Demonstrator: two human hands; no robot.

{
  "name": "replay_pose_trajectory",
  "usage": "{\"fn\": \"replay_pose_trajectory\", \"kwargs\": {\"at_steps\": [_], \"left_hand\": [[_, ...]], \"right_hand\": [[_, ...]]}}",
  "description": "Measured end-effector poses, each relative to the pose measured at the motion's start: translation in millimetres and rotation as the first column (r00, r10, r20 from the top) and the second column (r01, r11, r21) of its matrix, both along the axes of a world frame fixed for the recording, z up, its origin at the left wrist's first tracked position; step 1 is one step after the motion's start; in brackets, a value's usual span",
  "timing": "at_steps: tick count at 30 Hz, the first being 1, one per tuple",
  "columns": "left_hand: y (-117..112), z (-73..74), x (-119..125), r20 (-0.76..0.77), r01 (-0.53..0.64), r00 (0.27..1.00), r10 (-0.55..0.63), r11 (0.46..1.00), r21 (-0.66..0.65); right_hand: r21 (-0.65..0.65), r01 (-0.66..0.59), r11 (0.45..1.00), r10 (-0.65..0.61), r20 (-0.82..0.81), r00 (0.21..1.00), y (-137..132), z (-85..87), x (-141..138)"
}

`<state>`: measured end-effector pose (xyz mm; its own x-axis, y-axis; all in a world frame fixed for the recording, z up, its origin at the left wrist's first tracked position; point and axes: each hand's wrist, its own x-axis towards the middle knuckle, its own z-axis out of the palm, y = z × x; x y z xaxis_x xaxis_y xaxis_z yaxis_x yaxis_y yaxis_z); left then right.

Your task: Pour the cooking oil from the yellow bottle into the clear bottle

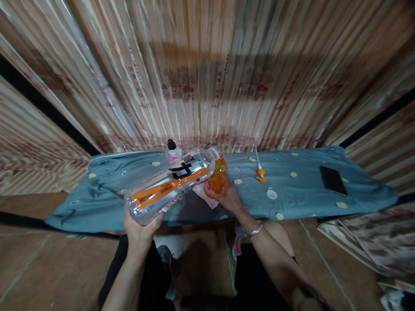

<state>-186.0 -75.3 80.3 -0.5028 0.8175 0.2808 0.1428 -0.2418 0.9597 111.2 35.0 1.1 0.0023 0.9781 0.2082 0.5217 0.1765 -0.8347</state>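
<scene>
My left hand (141, 226) grips the base of a large clear plastic bottle (170, 183) with an orange and silver label. The bottle is tilted, and its mouth meets the open top of an orange translucent bottle (218, 178). Whether liquid is flowing I cannot tell. Wrapped round the lower part of the orange bottle is my right hand (225, 196). A white cloth or tissue (205, 196) lies beneath the bottles. To the right, an orange pump head (260, 172) with a white tube rests on the cloth-covered table, near a round white cap (271, 193).
Behind the large bottle stands a clear bottle with a black pump top (171, 147). A dark flat phone-like object (333, 180) lies at the right of the table, which has a blue-green patterned cloth (301, 196). Striped curtains (207, 65) hang close behind.
</scene>
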Motion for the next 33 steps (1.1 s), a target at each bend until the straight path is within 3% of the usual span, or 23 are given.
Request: {"fn": "replay_pose_trajectory", "kwargs": {"at_steps": [12,27,33], "left_hand": [[3,-9.2,-7,-0.008,0.022,1.000,-0.022,1.000,-0.011],[-4,0.3,3,-0.016,-0.015,1.000,0.015,1.000,-0.001],[-1,-4.0,-4,-0.043,-0.022,0.999,0.021,1.000,-0.022]], "right_hand": [[0.000,0.010,1.000,-0.010,-0.033,0.999,0,0.6,-1],[-0.010,0.032,0.999,-0.032,-0.022,0.999,1,-6.2,0],[0.007,0.014,1.000,-0.014,-0.037,0.999,-1,-1.4,-1]]}}
